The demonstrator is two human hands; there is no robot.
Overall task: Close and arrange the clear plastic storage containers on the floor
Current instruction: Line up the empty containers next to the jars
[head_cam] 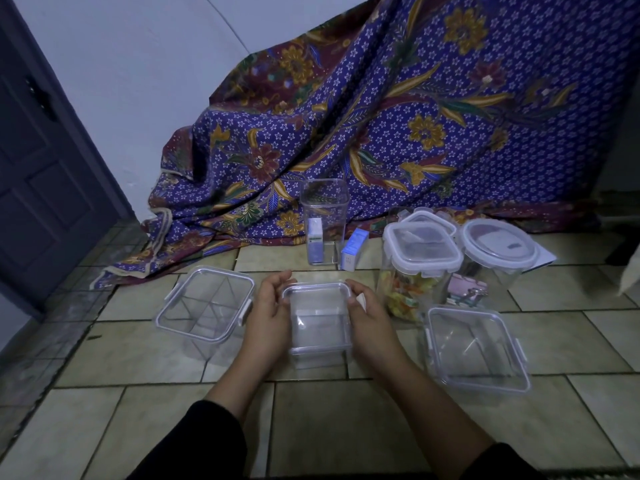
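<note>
While the tiled floor (138,410) is dotted with clear tubs, the small lidded container (318,320) is held at centre. The left hand (270,313) and right hand (370,320) are each curled round a side, grip snug at the rim. It is flanked by a divided container (204,306) on the left and a square container (476,351) on the right.
</note>
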